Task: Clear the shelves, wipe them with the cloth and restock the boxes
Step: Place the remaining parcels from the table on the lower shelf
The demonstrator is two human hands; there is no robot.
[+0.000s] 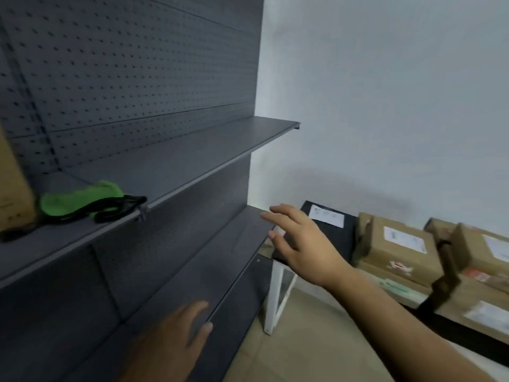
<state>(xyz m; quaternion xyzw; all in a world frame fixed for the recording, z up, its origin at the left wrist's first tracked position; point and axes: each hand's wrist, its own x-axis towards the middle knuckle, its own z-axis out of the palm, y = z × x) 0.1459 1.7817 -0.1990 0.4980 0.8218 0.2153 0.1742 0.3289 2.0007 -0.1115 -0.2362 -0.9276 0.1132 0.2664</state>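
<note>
A dark grey shelf unit with a pegboard back fills the left. Its upper shelf [192, 155] carries a green cloth [80, 199] with black trim near the front edge, and a cardboard box [12, 194] at the far left. The lower shelf [220, 257] is bare. My right hand [300, 244] reaches out with fingers spread over a black box [338, 238] that lies on a table to the right of the shelves; whether it touches the box I cannot tell. My left hand [176, 332] hovers low over the lower shelf, open, holding nothing.
Several brown cardboard boxes [399, 249] with white labels are stacked on the black table with a white leg [275, 296] at the right. A pale wall stands behind. Beige floor shows below the table.
</note>
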